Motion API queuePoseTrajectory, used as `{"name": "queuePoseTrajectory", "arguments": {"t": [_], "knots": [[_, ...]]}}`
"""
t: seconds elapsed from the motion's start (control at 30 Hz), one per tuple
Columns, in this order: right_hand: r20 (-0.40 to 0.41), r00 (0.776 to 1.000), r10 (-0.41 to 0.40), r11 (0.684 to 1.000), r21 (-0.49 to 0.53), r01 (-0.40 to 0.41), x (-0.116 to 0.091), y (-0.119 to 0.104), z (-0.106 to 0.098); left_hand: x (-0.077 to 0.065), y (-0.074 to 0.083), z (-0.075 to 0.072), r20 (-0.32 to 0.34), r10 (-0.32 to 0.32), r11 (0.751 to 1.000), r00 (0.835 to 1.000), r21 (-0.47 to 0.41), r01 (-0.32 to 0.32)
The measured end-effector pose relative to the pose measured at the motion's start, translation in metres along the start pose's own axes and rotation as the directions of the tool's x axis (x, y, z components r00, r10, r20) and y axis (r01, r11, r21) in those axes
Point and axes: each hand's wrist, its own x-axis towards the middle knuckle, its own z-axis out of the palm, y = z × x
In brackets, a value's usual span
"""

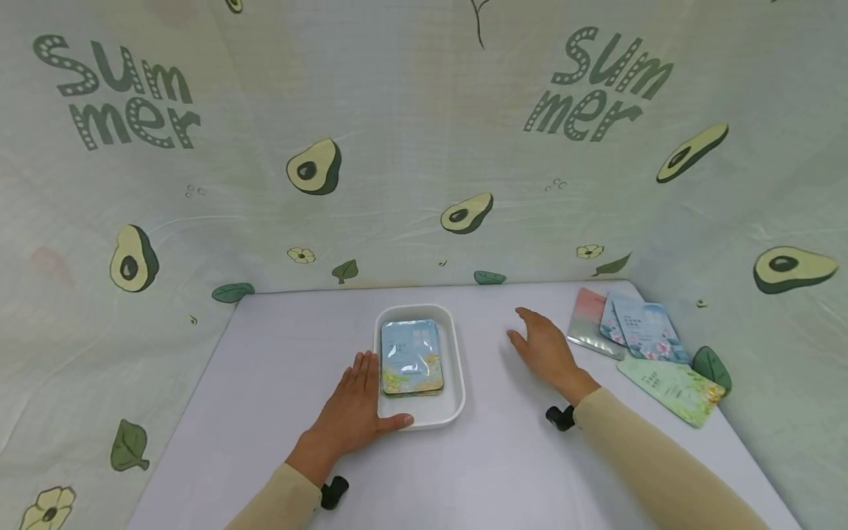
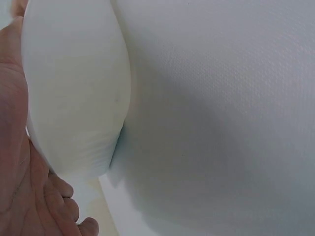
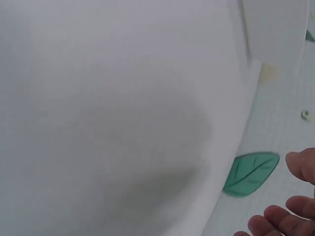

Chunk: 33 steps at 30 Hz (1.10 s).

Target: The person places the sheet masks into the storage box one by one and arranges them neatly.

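A white rectangular tray (image 1: 454,383) stands on the white table in the head view. Inside it, towards the left, lies a small stack of light-blue sheet mask packets (image 1: 411,357) with a yellow floral lower edge. My left hand (image 1: 354,412) rests along the tray's left rim, fingers straight, its thumb across the front left corner. The left wrist view shows the palm against the tray's outer wall (image 2: 78,88). Between the tray and the loose packets, my right hand (image 1: 546,353) hovers over the table with its thumb apart from the fingers, holding nothing.
At the table's right edge lie a red-and-silver packet (image 1: 592,316), two overlapping blue packets (image 1: 649,331) with pink flowers, and a green packet (image 1: 676,386). An avocado-printed cloth (image 1: 391,243) hangs behind and around the table. Dark wrist cameras (image 1: 561,418) sit under both wrists.
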Motion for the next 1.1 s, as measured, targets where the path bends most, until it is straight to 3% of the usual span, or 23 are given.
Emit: {"name": "queuePoseTrajectory", "arguments": {"t": [0.2, 0.43, 0.57, 0.7, 0.87, 0.97, 1.1], "knots": [[-0.001, 0.996, 0.087, 0.989, -0.123, -0.086, -0.011, 0.056, -0.02, 0.001, -0.002, 0.001, -0.003, -0.001, 1.0, 1.0, -0.011, 0.001], [-0.083, 0.992, 0.099, 0.966, -0.233, -0.116, -0.029, 0.119, -0.039, 0.002, -0.002, 0.002, 0.005, -0.004, 1.0, 1.0, -0.014, 0.004], [-0.069, 0.981, 0.181, 0.946, -0.262, -0.193, -0.04, 0.145, -0.05, 0.002, -0.002, 0.002, 0.001, -0.002, 1.0, 1.0, -0.011, 0.002], [0.015, 0.944, 0.329, 0.911, -0.267, -0.314, -0.046, 0.157, -0.057, 0.001, -0.002, 0.002, -0.002, -0.002, 1.0, 1.0, -0.011, 0.002], [0.132, 0.9, 0.415, 0.891, -0.257, -0.374, -0.047, 0.16, -0.059, 0.001, -0.002, 0.002, 0.002, -0.009, 1.0, 1.0, -0.018, 0.009], [0.176, 0.889, 0.423, 0.894, -0.241, -0.378, -0.046, 0.156, -0.055, 0.001, -0.001, 0.002, 0.002, -0.009, 0.999, 1.0, -0.032, 0.009], [0.196, 0.9, 0.39, 0.911, -0.221, -0.347, -0.041, 0.143, -0.045, 0.0, -0.001, 0.001, 0.007, -0.013, 1.0, 1.0, -0.027, 0.013]]}}
